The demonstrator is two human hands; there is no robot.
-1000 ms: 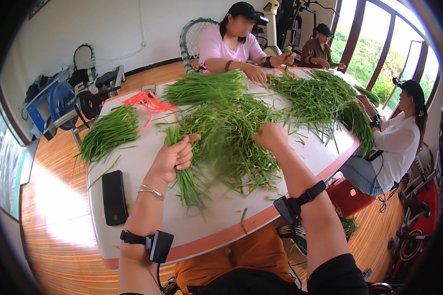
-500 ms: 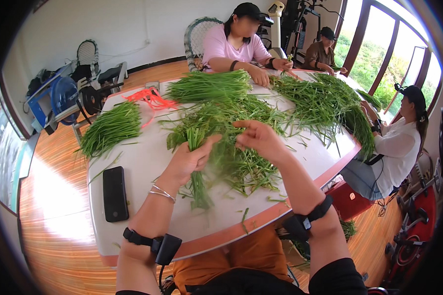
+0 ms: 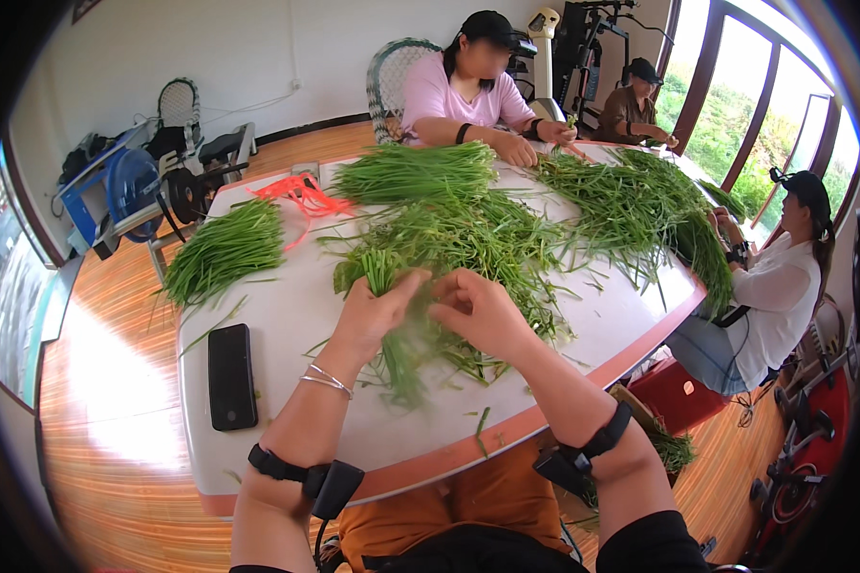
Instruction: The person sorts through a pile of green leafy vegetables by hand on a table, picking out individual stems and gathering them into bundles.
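Note:
My left hand [image 3: 371,313] is closed round a small bunch of chives [image 3: 382,269]; the stalks stick up above the fist, and their lower ends hang blurred beneath it. Close on its right, my right hand [image 3: 487,310] has its fingers curled in with thumb and forefinger near each other; what lies between them, if anything, is too small to make out. Just beyond both hands spreads a loose heap of chives and trimmings [image 3: 511,239]. Behind that heap lies a neat bundle of chives [image 3: 411,172], and another tidy bundle [image 3: 225,250] rests at the left.
Red ribbons [image 3: 308,198] lie between the bundles on the white table [image 3: 301,306]. A black phone [image 3: 231,377] is near the left edge. Another chive heap [image 3: 631,201] covers the far right, where three people sit working. A red box [image 3: 678,393] stands below the right edge.
My right hand has come lower and nearer to me, and its forefinger, stretched out before, is now curled in. The left hand still grips the bunch.

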